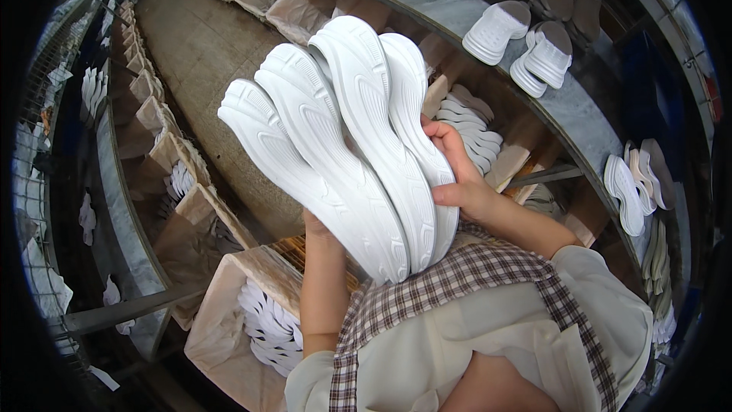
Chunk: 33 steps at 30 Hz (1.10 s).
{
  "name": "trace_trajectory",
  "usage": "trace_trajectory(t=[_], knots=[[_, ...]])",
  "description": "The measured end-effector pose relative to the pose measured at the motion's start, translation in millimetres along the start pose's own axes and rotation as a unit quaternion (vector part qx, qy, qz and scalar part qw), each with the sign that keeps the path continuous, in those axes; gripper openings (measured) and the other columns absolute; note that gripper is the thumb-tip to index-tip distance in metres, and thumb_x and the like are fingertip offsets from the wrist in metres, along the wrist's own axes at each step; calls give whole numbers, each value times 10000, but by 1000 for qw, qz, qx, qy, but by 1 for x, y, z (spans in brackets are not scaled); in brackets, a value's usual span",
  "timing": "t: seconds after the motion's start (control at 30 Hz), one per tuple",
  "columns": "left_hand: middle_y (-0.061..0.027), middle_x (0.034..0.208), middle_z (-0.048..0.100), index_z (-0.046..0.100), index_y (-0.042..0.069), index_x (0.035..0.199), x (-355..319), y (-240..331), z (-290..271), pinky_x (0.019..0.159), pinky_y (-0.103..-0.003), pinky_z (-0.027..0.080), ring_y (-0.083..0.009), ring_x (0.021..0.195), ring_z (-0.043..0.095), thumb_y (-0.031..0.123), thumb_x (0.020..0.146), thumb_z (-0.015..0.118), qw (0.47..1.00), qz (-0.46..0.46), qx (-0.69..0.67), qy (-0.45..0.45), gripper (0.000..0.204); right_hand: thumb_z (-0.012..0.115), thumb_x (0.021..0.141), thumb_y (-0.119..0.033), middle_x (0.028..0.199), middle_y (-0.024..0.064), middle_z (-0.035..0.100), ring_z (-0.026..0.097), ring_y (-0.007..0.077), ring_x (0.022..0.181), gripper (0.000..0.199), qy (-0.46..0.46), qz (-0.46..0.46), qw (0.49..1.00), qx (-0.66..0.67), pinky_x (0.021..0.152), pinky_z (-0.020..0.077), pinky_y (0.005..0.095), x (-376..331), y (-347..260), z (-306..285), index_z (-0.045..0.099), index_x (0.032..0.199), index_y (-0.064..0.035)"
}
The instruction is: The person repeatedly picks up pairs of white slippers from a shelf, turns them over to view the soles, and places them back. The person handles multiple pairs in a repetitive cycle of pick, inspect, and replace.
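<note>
White soles point(343, 137), four, fanned. Likely light, flexible foam. Right hand point(457, 175) fingers clamped on edge; left hand point(316, 229) beneath, fingers hidden, grip untellable. Best held mid-stack.

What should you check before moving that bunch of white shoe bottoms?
1. Right hand grips the stack's edge: ok.
2. Left hand supports from below: cannot tell, it is mostly hidden behind the soles.
3. All four soles lie together, fanned but touching: ok.
4. Soles held above the box of white pieces: ok.
5. Box has room left: cannot tell.
6. Conveyor at right carries other soles, apart from the stack: ok.
</note>
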State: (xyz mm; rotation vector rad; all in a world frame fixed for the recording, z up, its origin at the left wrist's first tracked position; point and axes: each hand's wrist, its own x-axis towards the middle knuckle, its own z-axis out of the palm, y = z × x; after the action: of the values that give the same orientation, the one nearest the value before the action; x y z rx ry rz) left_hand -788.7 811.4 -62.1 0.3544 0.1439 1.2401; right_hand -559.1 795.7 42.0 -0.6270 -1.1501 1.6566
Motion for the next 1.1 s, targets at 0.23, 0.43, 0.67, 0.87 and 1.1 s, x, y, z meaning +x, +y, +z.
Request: trace_trajectory(t=[0.23, 0.43, 0.67, 0.87, 1.1], knots=[[-166, 1305, 506, 401, -22, 1340, 17, 0, 16, 904, -386, 515, -270, 1120, 566, 240, 901, 572, 999, 30, 24, 0, 539, 751, 681, -223, 1489, 180, 69, 139, 275, 1361, 883, -9, -23, 999, -42, 1108, 125, 411, -4, -3, 2, 164, 1328, -102], [-162, 1309, 502, 396, -13, 1347, 18, -2, 21, 912, -386, 507, -267, 1128, 558, 247, 903, 568, 998, 41, 45, 7, 543, 722, 709, -197, 1470, 159, 100, 145, 270, 1353, 833, -22, -26, 998, -50, 1102, 120, 404, -7, -7, 4, 165, 1322, -113], [-156, 1314, 498, 390, -3, 1355, 19, -2, 20, 922, -386, 498, -264, 1138, 549, 256, 906, 564, 995, 36, 94, 18, 547, 717, 767, -223, 1301, 120, 267, 256, 217, 1241, 795, -21, -24, 999, -18, 1062, 184, 385, -11, -11, 11, 142, 1304, -108], [-151, 1318, 495, 385, 6, 1363, 22, -1, 20, 930, -385, 490, -262, 1146, 541, 263, 908, 560, 991, 31, 128, 23, 551, 759, 766, -333, 1289, 127, 268, 261, 216, 1226, 849, -18, -43, 998, -39, 1054, 196, 375, -13, -9, 13, 135, 1294, -100], [-146, 1323, 491, 379, 17, 1371, 23, 2, 18, 939, -385, 481, -259, 1156, 532, 272, 910, 555, 985, 31, 165, 27, 555, 761, 764, -331, 1353, 177, 264, 246, 265, 1293, 901, -11, -19, 997, -77, 1083, 174, 384, -10, -9, 7, 112, 1327, -64]])
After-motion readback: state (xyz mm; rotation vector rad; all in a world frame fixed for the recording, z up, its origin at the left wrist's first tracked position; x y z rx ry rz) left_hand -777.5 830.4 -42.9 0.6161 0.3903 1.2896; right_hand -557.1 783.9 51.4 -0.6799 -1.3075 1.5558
